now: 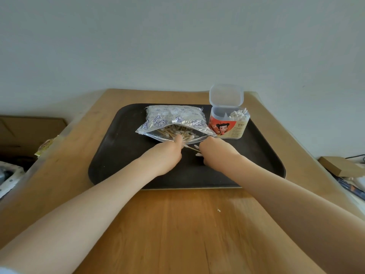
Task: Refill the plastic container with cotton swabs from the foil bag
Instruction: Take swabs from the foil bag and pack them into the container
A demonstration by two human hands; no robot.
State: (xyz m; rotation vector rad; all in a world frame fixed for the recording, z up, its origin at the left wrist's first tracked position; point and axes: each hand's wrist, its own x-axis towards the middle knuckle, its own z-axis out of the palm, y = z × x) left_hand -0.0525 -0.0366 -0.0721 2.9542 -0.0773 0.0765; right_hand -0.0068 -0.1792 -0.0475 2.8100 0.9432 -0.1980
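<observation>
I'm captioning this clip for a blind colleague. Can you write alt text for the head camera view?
Both hands work cotton swabs out of an open foil bag lying on a dark tray: left hand at the mouth, right hand holding a few. The plastic container, lid up and part-filled, stands right of the bag.

Table [177, 224]: wooden, warm brown grain, set against the wall.
Tray [118, 155]: dark, rounded corners, lying flat on the table's far half.
Wall [177, 36]: plain, pale grey-white.
White speck [218, 210]: small, on the bare wood, near the tray's front edge.
Cardboard box [29, 127]: brown, left of the table, lower down.
Wooden block [337, 165]: flat, light brown, off the table's right edge.
Clutter at far left: blurred, cannot tell.
</observation>
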